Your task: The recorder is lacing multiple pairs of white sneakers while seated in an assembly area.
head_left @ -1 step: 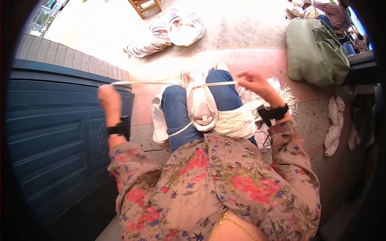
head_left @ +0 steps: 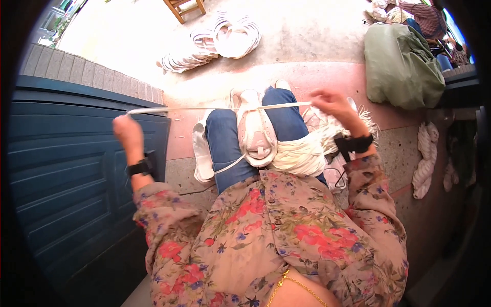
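A white and pale pink shoe (head_left: 258, 135) rests between my thighs, its toe pointing away from me. A flat white shoelace (head_left: 199, 108) runs out to both sides from its upper part, stretched nearly straight. My left hand (head_left: 128, 134) is closed on the left end, in front of the blue door. On the other side, my right hand (head_left: 332, 106) pinches the right end beyond my right knee. A bundle of cream laces (head_left: 299, 157) drapes over my right thigh, its fringed ends by my right forearm. A thin white cord (head_left: 230, 165) lies across my left thigh.
Another white shoe (head_left: 203, 153) is beside my left leg. The blue panelled door (head_left: 66, 169) stands close on my left. White striped bundles (head_left: 225, 41) and a wooden stool (head_left: 185, 9) are ahead. A green covered bulk (head_left: 401, 66) and a twisted white hank (head_left: 425, 158) are at right.
My hands have moved farther apart: the left outward and slightly down, the right a little to the right. More lace is drawn out on both sides; the shoe has stayed put.
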`<action>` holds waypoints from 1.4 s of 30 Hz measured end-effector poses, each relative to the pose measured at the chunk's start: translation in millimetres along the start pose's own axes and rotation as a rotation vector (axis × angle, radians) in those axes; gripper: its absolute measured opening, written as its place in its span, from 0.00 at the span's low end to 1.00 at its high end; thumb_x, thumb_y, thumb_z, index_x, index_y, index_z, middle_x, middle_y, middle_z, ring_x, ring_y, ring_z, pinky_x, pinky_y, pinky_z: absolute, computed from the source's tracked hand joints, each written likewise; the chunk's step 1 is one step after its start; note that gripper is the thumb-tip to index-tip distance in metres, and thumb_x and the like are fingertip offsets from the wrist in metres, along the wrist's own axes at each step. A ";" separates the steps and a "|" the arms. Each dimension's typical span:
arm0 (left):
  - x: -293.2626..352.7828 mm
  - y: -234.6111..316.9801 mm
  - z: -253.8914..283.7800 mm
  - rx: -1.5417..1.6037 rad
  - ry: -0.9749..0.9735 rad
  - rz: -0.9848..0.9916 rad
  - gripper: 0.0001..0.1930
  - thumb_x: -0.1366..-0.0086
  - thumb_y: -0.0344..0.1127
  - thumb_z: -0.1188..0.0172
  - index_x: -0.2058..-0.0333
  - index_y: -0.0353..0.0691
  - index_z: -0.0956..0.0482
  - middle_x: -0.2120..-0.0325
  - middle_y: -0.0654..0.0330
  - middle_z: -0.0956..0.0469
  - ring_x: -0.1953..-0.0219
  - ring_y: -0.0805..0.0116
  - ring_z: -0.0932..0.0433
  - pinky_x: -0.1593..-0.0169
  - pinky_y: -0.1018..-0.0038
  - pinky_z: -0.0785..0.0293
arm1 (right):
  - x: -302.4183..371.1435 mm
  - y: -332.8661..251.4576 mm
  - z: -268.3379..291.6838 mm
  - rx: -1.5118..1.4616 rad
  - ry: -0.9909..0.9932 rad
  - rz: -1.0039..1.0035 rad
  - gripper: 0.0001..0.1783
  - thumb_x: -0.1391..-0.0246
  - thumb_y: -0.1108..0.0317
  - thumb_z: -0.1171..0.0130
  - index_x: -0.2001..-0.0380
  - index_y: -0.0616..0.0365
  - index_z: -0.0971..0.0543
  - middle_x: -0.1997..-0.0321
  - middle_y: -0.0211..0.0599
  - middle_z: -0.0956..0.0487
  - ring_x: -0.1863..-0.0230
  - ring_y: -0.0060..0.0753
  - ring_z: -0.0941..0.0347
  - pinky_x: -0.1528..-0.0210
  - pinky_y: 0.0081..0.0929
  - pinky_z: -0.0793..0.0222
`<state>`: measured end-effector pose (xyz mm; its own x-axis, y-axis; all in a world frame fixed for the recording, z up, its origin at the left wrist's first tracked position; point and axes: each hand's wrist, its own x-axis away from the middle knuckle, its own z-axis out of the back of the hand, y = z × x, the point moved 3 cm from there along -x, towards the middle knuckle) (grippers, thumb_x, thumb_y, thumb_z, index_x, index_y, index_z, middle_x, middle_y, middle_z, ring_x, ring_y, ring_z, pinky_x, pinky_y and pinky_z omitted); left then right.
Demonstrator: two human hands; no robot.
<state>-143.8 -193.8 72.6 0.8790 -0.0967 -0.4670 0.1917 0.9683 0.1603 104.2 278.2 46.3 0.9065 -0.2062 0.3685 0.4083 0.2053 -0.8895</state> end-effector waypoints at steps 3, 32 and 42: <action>-3.3 -95.6 19.4 0.455 0.012 0.496 0.12 0.39 0.35 0.53 0.66 0.29 0.30 0.67 0.49 0.26 0.65 0.56 0.26 0.59 0.66 0.29 | 28.3 -4.6 44.7 -0.208 0.126 0.082 0.17 0.49 0.64 0.45 0.58 0.62 0.27 0.78 0.23 0.30 0.77 0.14 0.35 0.74 0.12 0.39; 40.6 40.8 8.8 1.227 -0.792 0.551 0.17 0.45 0.28 0.44 0.56 0.31 0.31 0.76 0.64 0.28 0.78 0.79 0.31 0.76 0.87 0.37 | 25.1 1.6 74.5 -0.031 0.308 0.099 0.10 0.47 0.72 0.49 0.63 0.62 0.24 0.67 0.36 0.23 0.64 0.28 0.27 0.55 0.21 0.34; 127.1 201.3 -66.1 0.926 -1.248 0.074 0.09 0.46 0.30 0.45 0.69 0.29 0.25 0.75 0.56 0.23 0.75 0.68 0.25 0.69 0.77 0.30 | -43.1 11.4 -119.2 0.536 -0.033 0.493 0.08 0.54 0.69 0.49 0.75 0.59 0.22 0.78 0.45 0.25 0.69 0.47 0.29 0.67 0.38 0.34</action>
<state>-22.3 4.1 -12.0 0.6014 -0.6356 0.4841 -0.0872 0.5500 0.8306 56.9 175.4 -12.0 0.9980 0.0580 -0.0256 -0.0592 0.7087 -0.7030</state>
